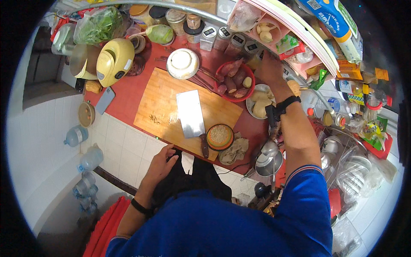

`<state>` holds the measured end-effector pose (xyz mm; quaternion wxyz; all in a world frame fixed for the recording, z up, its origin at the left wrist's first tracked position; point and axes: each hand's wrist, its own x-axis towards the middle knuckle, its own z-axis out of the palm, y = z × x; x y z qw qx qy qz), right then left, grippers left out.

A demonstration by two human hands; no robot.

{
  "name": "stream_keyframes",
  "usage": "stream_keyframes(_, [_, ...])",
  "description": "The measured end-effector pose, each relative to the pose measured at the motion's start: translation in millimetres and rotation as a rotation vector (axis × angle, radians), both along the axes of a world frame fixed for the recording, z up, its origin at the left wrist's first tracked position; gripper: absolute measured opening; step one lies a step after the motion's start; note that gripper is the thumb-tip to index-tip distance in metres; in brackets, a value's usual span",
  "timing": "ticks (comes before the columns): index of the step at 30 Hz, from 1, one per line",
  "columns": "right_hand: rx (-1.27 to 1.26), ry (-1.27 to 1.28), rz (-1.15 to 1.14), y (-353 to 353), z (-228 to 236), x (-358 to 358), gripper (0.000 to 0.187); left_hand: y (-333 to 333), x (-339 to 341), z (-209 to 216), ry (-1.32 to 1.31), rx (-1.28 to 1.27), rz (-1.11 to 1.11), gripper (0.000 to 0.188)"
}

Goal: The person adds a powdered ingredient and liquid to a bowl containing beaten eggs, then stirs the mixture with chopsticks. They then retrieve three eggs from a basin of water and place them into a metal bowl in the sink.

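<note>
Red basket (235, 100) of purple-skinned tubers lies between 8 and 9 o'clock from my right hand (270, 70). Key relation: the nearest lidded jar (251, 48) stands just off that hand, between 10 and 11 o'clock, long axis upright. Right hand is far nearer than my left hand (160, 165), which rests near the counter edge, fingers loosely bent, slightly apart, nothing visible in them. Right fingers: shadowed; cannot tell whether they pinch anything. Cleaver (190, 113) lies flat at 8 o'clock.
</note>
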<state>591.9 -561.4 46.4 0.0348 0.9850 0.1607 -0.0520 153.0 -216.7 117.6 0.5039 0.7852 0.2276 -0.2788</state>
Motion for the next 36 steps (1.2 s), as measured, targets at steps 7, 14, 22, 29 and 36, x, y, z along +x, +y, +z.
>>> stream_keyframes(7, [0.003, 0.047, 0.013, 5, 22, -10, 0.074, -6, 4, -2, 0.015, -0.026, -0.013, 0.051])
stream_keyframes(14, [0.026, 0.013, 0.033, 6, 19, -16, 0.068, -11, -1, 5, 0.01, 0.001, -0.027, 0.051])
stream_keyframes(22, [0.174, -0.299, 0.188, -6, 47, -64, 0.077, -15, -10, 12, -0.017, -0.008, -0.021, 0.051])
stream_keyframes(29, [0.509, -0.352, 0.147, 11, 113, -145, 0.081, -9, -8, 26, -0.127, 0.007, -0.093, 0.048])
stream_keyframes(36, [0.87, -0.026, -0.081, 45, 189, -280, 0.081, -2, 36, 42, -0.346, -0.13, -0.268, 0.083])
